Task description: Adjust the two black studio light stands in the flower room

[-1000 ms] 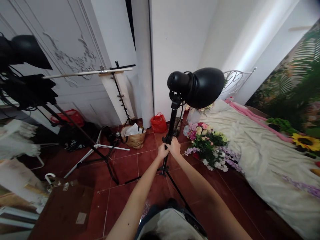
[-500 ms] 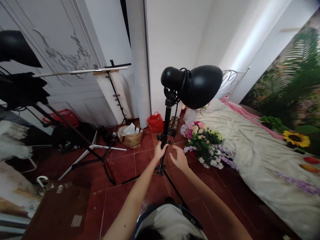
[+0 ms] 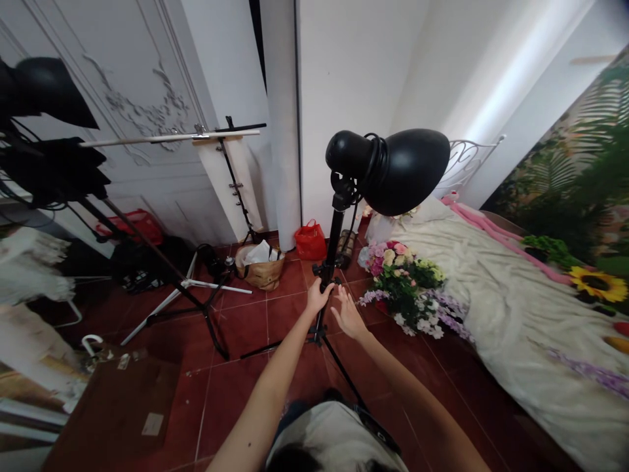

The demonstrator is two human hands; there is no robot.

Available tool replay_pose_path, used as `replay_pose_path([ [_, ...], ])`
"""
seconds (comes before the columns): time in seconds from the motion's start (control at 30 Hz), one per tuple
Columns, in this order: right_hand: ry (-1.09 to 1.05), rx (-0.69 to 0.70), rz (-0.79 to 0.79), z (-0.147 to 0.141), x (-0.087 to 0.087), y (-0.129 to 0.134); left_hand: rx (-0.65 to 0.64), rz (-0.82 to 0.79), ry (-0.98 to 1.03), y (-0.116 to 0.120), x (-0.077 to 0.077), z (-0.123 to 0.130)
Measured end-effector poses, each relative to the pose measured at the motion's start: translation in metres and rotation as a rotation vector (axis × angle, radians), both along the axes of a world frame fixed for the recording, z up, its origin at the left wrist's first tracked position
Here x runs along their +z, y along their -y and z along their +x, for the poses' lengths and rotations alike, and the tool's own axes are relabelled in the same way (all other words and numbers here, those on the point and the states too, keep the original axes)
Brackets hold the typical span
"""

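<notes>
A black studio lamp with its cable coiled round the neck tops a black light stand in front of me. My left hand is wrapped round the stand's pole just below a clamp with knobs. Just to the right of the pole is my right hand, its fingers apart and raised near a knob; nothing is seen in it. The stand's dark legs spread over the red tiled floor.
Flowers lie right of the stand beside a bed with a cream cover. Behind are a red bag and a woven bag. Another black lamp stands left, above a brown box.
The view has turned slightly left, so the scene sits further right. My right hand's fingers have straightened and point up more beside the pole. My left hand still grips the pole.
</notes>
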State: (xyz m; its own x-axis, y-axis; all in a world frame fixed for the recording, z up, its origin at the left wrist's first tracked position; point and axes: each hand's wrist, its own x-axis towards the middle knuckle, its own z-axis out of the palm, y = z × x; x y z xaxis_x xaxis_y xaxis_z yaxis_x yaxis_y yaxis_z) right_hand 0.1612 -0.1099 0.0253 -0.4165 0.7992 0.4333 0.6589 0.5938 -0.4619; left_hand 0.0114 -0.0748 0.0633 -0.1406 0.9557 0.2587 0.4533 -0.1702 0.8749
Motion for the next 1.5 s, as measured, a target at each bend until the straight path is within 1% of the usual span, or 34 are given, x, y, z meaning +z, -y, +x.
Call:
replay_pose_path([
  [0.1, 0.017, 0.002, 0.01, 0.001, 0.002, -0.003, -0.001, -0.002, 0.0, 0.0, 0.0, 0.0],
  [0.27, 0.025, 0.014, 0.006, -0.001, 0.01, -0.011, 0.013, -0.006, -0.011, -0.001, -0.001, -0.001],
  [0.47, -0.023, 0.016, -0.018, -0.002, 0.017, -0.015, -0.002, -0.005, -0.01, -0.003, -0.003, -0.002],
  [0.63, -0.053, -0.006, -0.058, -0.007, 0.022, -0.021, -0.014, -0.035, -0.033, -0.004, -0.001, -0.004],
  [0.87, -0.033, -0.036, -0.075, -0.011, 0.027, -0.029, -0.024, -0.054, -0.055, -0.005, 0.002, -0.005],
  [1.07, 0.038, -0.082, -0.082, -0.01, 0.045, -0.044, -0.029, -0.093, -0.053, -0.005, 0.008, -0.006],
  [1.17, 0.06, -0.094, -0.106, -0.011, 0.053, -0.053, -0.028, -0.099, -0.036, -0.004, 0.008, -0.004],
  [1.27, 0.023, -0.096, -0.14, -0.013, 0.057, -0.056, 0.01, -0.105, 0.002, -0.003, 0.005, 0.0],
  [1.33, -0.048, -0.109, -0.186, -0.015, 0.057, -0.054, 0.028, -0.122, 0.016, -0.002, 0.003, 0.001],
  [1.4, -0.15, -0.137, -0.259, -0.016, 0.055, -0.043, 0.027, -0.15, 0.002, -0.002, 0.003, 0.0],
  [1.47, -0.267, -0.2, -0.333, -0.017, 0.048, -0.021, 0.014, -0.18, -0.03, -0.002, 0.004, -0.003],
  [1.5, -0.325, -0.243, -0.366, -0.017, 0.042, -0.004, 0.005, -0.19, -0.046, -0.002, 0.005, -0.005],
])
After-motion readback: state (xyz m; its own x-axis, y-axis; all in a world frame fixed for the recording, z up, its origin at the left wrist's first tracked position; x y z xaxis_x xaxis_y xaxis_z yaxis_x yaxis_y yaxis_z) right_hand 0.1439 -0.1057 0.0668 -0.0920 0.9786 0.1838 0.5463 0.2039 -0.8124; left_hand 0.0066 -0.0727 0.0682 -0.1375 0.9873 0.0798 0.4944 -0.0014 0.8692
